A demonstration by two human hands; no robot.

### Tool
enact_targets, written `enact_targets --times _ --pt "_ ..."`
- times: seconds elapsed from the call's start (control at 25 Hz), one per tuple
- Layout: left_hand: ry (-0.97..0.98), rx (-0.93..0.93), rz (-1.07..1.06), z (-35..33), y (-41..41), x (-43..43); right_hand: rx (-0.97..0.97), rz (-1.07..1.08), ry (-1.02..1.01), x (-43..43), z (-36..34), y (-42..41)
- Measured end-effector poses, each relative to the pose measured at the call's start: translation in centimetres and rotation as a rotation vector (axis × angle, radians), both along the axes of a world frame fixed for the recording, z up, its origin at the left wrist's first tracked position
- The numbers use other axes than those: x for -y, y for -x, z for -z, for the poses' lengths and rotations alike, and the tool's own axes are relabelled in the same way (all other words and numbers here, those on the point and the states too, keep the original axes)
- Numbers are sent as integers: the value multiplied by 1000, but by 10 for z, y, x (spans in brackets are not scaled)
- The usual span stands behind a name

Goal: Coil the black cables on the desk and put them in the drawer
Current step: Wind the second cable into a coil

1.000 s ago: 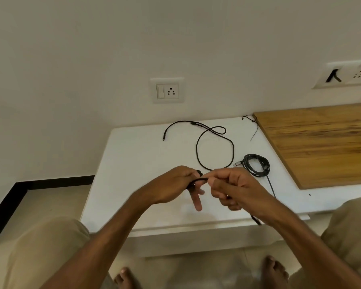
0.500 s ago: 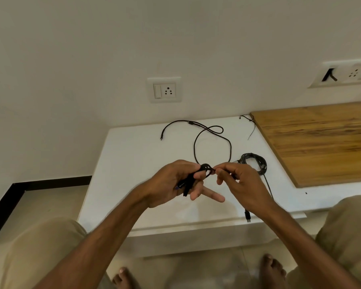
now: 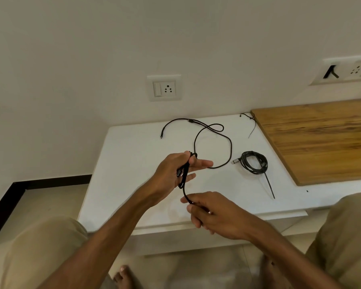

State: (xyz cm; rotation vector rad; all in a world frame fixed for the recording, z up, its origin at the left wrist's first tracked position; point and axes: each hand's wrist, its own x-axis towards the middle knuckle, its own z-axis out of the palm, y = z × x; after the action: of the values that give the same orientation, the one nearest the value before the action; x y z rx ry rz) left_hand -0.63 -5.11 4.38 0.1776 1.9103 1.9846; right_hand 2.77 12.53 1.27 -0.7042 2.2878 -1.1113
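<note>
Left hand grips several loops of a black cable above the white desk; right hand pinches its free tail below. One coiled cable bundle lies finished. A loose cable, possibly the held one's far end, lies sprawled. Nothing looks stowed in a drawer yet.
</note>
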Motion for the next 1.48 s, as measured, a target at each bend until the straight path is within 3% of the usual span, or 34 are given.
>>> enact_targets --times 0.28,0.44,0.6,1.0,1.12,1.32,1.48 --pt "402 -12 13 3 -6 -16 -269 -38 -3 -17 -17 6" --pt "492 -77 122 11 -6 -15 -343 51 93 -21 -15 13" --pt "362 28 265 4 -14 -20 -449 169 164 -30 -17 20" --pt "148 243 218 1 -8 -16 -493 375 282 -33 -8 32" --pt "3 324 230 -1 -9 -18 -262 390 370 -34 -3 39" --pt "-377 502 84 0 -8 -20 349 464 623 -12 -4 20" --pt "-550 559 -99 2 -3 -21 600 536 753 -11 -5 20"
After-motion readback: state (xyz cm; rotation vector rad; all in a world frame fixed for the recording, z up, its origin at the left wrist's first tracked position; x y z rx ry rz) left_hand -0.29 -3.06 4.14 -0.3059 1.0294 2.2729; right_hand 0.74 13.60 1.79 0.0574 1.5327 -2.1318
